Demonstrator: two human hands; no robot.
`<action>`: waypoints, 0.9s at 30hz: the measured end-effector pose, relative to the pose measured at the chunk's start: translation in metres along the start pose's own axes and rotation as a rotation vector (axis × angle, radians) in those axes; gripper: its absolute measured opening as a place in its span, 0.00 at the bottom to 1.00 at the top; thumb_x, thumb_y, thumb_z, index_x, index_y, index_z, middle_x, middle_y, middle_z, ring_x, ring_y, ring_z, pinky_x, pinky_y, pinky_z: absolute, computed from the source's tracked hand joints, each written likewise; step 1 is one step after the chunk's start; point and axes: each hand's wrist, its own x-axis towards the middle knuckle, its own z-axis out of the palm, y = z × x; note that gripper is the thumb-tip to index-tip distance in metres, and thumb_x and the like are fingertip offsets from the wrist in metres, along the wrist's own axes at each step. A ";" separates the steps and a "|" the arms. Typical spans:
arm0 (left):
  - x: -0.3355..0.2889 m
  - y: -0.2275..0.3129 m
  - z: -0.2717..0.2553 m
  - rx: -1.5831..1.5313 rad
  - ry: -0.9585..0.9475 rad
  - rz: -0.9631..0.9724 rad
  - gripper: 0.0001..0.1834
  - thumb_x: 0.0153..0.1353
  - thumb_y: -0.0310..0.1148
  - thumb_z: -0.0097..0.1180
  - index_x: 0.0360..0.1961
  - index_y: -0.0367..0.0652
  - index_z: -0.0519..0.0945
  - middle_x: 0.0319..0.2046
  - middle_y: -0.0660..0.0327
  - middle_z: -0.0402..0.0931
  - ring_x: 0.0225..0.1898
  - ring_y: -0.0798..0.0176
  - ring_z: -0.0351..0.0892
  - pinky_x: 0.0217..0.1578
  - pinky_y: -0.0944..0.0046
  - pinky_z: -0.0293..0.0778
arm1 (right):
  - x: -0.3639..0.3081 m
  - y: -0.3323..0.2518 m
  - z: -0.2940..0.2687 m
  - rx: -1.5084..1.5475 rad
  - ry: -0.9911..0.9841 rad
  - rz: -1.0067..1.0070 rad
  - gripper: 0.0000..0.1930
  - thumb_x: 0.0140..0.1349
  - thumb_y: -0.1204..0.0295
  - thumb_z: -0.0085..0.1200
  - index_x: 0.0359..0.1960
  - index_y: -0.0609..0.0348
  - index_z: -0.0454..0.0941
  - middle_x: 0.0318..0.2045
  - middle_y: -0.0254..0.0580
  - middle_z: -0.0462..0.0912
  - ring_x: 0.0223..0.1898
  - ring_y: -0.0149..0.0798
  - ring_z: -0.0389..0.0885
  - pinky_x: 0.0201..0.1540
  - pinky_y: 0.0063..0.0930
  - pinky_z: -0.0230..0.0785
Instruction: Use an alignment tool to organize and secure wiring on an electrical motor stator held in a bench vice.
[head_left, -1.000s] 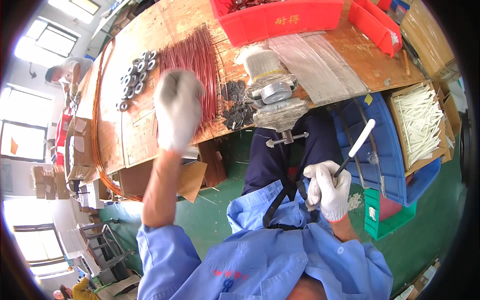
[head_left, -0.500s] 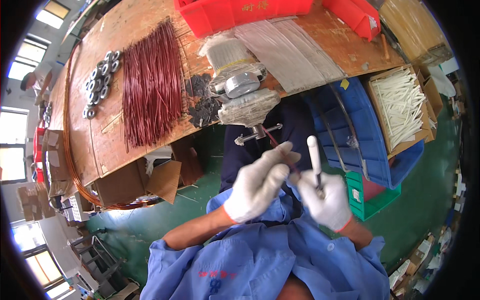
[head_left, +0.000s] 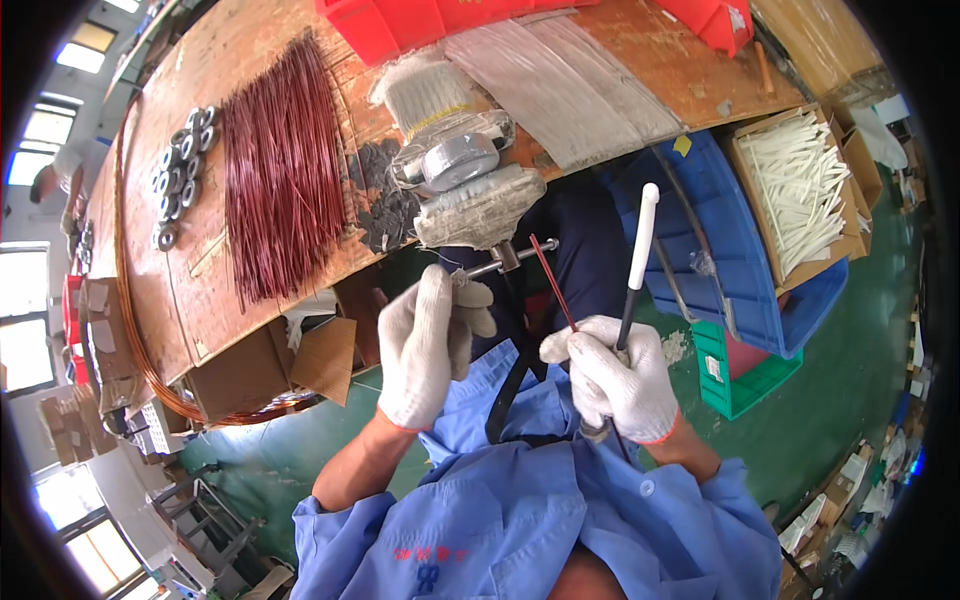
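My left hand (head_left: 425, 345), in a white glove, is closed at the left end of the vise handle (head_left: 487, 268), a metal crossbar. The vise (head_left: 480, 210) stands at the table's edge, its jaws wrapped in worn pale material, with a grey round piece (head_left: 460, 162) on top. My gloved right hand (head_left: 620, 375) is closed on a short bundle of dark red wire (head_left: 554, 285), which points up toward the vise. That same hand also holds a rod-like tool with a white end (head_left: 644, 235) and a black shaft; its lower part is mostly hidden.
Many dark red wires (head_left: 285, 180) lie on the wooden table, beside several metal rings (head_left: 180, 170). Clear plastic sheets (head_left: 570, 90) and a red bin (head_left: 430, 25) are behind the vise. At right stand a blue crate (head_left: 720, 240), a carton of white sleeves (head_left: 795, 190) and a green crate (head_left: 740, 395).
My left hand has left the wire by my right hand and moved left to the vise handle. The wire stays in my right hand, and the white-ended tool has risen slightly.
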 end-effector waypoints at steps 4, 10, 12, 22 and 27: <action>0.008 0.001 0.003 0.009 -0.053 -0.033 0.34 0.84 0.58 0.41 0.34 0.38 0.80 0.18 0.61 0.76 0.10 0.74 0.64 0.11 0.72 0.57 | 0.006 -0.009 0.008 -0.020 -0.044 0.031 0.13 0.81 0.71 0.52 0.43 0.68 0.86 0.15 0.26 0.72 0.12 0.18 0.65 0.14 0.19 0.55; 0.032 -0.025 0.009 0.045 -0.174 -0.097 0.37 0.80 0.65 0.46 0.29 0.40 0.80 0.16 0.66 0.73 0.15 0.74 0.67 0.16 0.69 0.62 | 0.044 -0.025 0.037 0.059 -0.047 -0.004 0.13 0.81 0.69 0.53 0.43 0.66 0.86 0.14 0.26 0.70 0.11 0.22 0.65 0.14 0.23 0.57; 0.034 -0.031 0.017 -0.055 -0.226 0.058 0.36 0.81 0.62 0.48 0.29 0.39 0.80 0.18 0.66 0.74 0.19 0.74 0.70 0.21 0.69 0.65 | 0.058 -0.030 0.044 0.126 -0.055 -0.068 0.12 0.79 0.67 0.57 0.42 0.63 0.87 0.17 0.28 0.73 0.11 0.20 0.65 0.13 0.21 0.56; 0.049 0.133 -0.024 0.123 -0.160 0.232 0.27 0.74 0.40 0.63 0.60 0.24 0.78 0.29 0.62 0.78 0.22 0.76 0.70 0.22 0.72 0.65 | 0.085 -0.076 0.082 -0.051 0.008 -0.139 0.13 0.79 0.69 0.54 0.38 0.64 0.86 0.15 0.27 0.71 0.11 0.22 0.64 0.14 0.24 0.58; 0.076 0.147 -0.021 0.378 -0.429 0.085 0.30 0.69 0.37 0.66 0.66 0.27 0.76 0.27 0.69 0.75 0.20 0.79 0.67 0.19 0.75 0.61 | 0.091 -0.072 0.085 -0.096 0.037 -0.227 0.16 0.76 0.71 0.57 0.26 0.57 0.75 0.16 0.30 0.71 0.12 0.23 0.66 0.14 0.25 0.58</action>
